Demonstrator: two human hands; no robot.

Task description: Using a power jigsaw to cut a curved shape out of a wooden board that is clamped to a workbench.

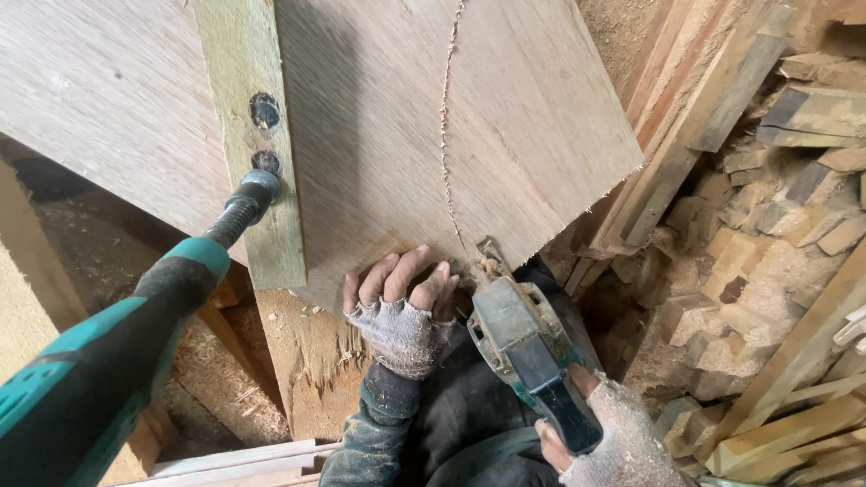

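A large plywood sheet (523, 117) slopes in front of me, with a ragged cut line (446, 117) running down to its near edge. My left hand (401, 311), in a grey fingerless glove, curls its fingers over that near edge beside the cut. My right hand (606, 437), gloved the same way, grips the rear handle of a teal and grey power saw (516, 341). The saw's front sits at the lower end of the cut, touching the sheet's edge just right of my left fingers.
A teal and black power drill (126, 347) juts in from the lower left, its chuck (254, 191) against a greenish wooden batten (244, 108) with two dark holes. Planks (695, 108) and a heap of wood offcuts (776, 234) fill the right. Sawdust lies below.
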